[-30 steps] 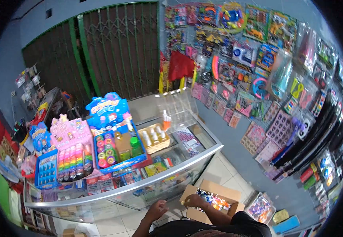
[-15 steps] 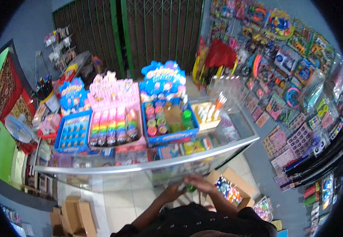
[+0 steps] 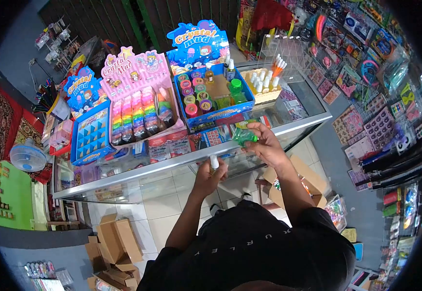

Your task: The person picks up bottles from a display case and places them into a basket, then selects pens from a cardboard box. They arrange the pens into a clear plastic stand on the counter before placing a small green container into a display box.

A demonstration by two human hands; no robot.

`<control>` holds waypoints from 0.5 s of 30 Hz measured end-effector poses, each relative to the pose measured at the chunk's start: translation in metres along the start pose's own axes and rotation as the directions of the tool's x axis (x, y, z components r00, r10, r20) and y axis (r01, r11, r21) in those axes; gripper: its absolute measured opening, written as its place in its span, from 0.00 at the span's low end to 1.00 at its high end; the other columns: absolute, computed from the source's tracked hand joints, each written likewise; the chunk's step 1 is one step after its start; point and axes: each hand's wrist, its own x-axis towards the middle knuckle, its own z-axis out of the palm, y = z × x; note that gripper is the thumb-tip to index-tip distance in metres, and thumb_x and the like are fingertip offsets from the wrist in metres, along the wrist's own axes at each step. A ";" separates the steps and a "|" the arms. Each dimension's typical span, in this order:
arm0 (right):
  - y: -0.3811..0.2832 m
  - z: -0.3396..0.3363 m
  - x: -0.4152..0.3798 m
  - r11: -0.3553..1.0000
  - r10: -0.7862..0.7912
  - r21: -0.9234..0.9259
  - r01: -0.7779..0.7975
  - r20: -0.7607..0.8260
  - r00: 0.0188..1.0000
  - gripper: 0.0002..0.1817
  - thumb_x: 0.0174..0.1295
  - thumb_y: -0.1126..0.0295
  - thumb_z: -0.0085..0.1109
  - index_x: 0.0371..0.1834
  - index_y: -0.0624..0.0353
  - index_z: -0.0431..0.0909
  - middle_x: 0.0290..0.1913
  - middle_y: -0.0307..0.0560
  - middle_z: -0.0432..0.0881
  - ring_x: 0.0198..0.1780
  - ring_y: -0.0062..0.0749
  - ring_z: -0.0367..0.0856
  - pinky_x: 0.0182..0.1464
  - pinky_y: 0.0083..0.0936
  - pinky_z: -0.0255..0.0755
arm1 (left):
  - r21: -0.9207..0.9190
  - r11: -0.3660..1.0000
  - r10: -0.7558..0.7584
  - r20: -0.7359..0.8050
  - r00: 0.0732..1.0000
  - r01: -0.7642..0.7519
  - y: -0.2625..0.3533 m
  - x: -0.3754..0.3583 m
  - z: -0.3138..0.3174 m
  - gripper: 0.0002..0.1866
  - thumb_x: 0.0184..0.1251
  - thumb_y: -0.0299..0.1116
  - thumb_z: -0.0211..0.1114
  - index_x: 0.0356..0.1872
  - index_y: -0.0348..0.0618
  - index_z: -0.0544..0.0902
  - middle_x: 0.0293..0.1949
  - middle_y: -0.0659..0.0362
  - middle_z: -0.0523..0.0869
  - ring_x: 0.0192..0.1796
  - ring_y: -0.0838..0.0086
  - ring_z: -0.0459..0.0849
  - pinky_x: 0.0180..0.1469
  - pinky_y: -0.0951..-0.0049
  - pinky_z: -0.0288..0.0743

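My right hand (image 3: 265,144) is closed on a green bottle (image 3: 244,136), which it holds tilted over the counter's front edge. Lower and to the left, my left hand (image 3: 209,177) grips a small bottle with a white cap (image 3: 214,161), its body mostly hidden by the fingers. Beyond them on the glass counter (image 3: 172,165) stands a blue Crystal Mud box (image 3: 220,115) holding round tubs, several small bottles and another green container (image 3: 235,86). To its left is a pink Crystal Mud box (image 3: 148,134) with rainbow-coloured tubes.
A blue compartment tray (image 3: 76,145) stands farther left, near a fan (image 3: 28,156). A yellow holder (image 3: 268,95) with white-capped items is on the right. Open cardboard boxes (image 3: 118,240) lie on the floor. Packaged goods hang on the right wall.
Both hands have risen and moved apart. The green bottle and the white-capped bottle now show clearly, the green one over the counter edge. The view has tilted down and come closer to the counter.
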 end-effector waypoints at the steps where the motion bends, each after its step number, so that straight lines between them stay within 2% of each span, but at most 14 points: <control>1: -0.003 0.002 0.004 0.999 -0.015 -0.041 0.015 0.008 1.000 0.31 0.55 0.89 0.61 0.62 0.58 0.65 0.55 0.44 0.77 0.48 0.27 0.82 0.48 0.24 0.79 | -0.008 1.000 0.025 -0.040 0.999 -0.025 0.009 0.004 0.002 0.08 0.72 0.32 0.62 0.43 0.41 0.73 0.30 0.60 0.81 0.32 0.78 0.80 0.33 0.75 0.74; 4: -0.012 0.010 0.010 0.980 -0.037 -0.196 0.041 0.025 0.999 0.33 0.50 0.91 0.64 0.60 0.59 0.66 0.53 0.43 0.79 0.45 0.24 0.82 0.45 0.22 0.78 | 0.054 0.995 0.088 -0.093 0.992 -0.083 0.032 0.013 0.007 0.08 0.70 0.30 0.63 0.42 0.42 0.73 0.30 0.60 0.81 0.30 0.79 0.79 0.31 0.77 0.73; 5: -0.013 0.011 0.011 0.980 -0.043 -0.193 0.047 0.026 0.999 0.31 0.48 0.92 0.66 0.56 0.60 0.70 0.51 0.42 0.80 0.49 0.25 0.82 0.49 0.23 0.79 | 0.000 0.991 0.132 -0.151 0.980 -0.133 0.032 0.019 0.010 0.09 0.68 0.28 0.64 0.42 0.42 0.72 0.31 0.59 0.81 0.28 0.80 0.79 0.29 0.79 0.72; 8: -0.017 0.008 0.012 0.949 -0.058 -0.298 0.103 0.154 0.986 0.27 0.48 0.91 0.67 0.53 0.61 0.76 0.52 0.42 0.78 0.56 0.29 0.80 0.58 0.26 0.77 | 0.115 0.984 0.161 -0.238 0.958 -0.137 0.041 0.028 0.013 0.10 0.67 0.27 0.66 0.42 0.43 0.71 0.34 0.58 0.82 0.27 0.80 0.80 0.27 0.79 0.72; 12: -0.025 0.000 0.017 0.844 -0.183 -0.446 0.298 0.284 0.941 0.25 0.48 0.91 0.66 0.51 0.59 0.81 0.57 0.44 0.75 0.60 0.32 0.77 0.63 0.28 0.74 | 0.147 0.961 0.261 -0.194 0.946 -0.235 0.036 0.043 0.018 0.11 0.67 0.27 0.66 0.41 0.43 0.71 0.32 0.58 0.83 0.27 0.79 0.81 0.25 0.80 0.72; 13: -0.030 -0.002 0.017 0.854 -0.161 -0.445 0.269 0.264 0.951 0.24 0.49 0.90 0.65 0.50 0.57 0.84 0.60 0.44 0.73 0.61 0.33 0.76 0.64 0.29 0.74 | 0.118 0.973 0.217 -0.194 0.957 -0.197 0.032 0.045 0.018 0.11 0.67 0.27 0.66 0.41 0.43 0.71 0.33 0.57 0.83 0.26 0.79 0.81 0.26 0.80 0.72; 15: -0.039 -0.005 0.018 0.838 -0.150 -0.466 0.283 0.301 0.942 0.24 0.50 0.88 0.67 0.52 0.57 0.82 0.59 0.43 0.74 0.60 0.32 0.77 0.63 0.29 0.76 | 0.059 0.991 0.133 -0.194 0.972 -0.124 0.030 0.051 0.014 0.10 0.67 0.28 0.66 0.41 0.43 0.71 0.35 0.56 0.84 0.26 0.79 0.80 0.26 0.80 0.72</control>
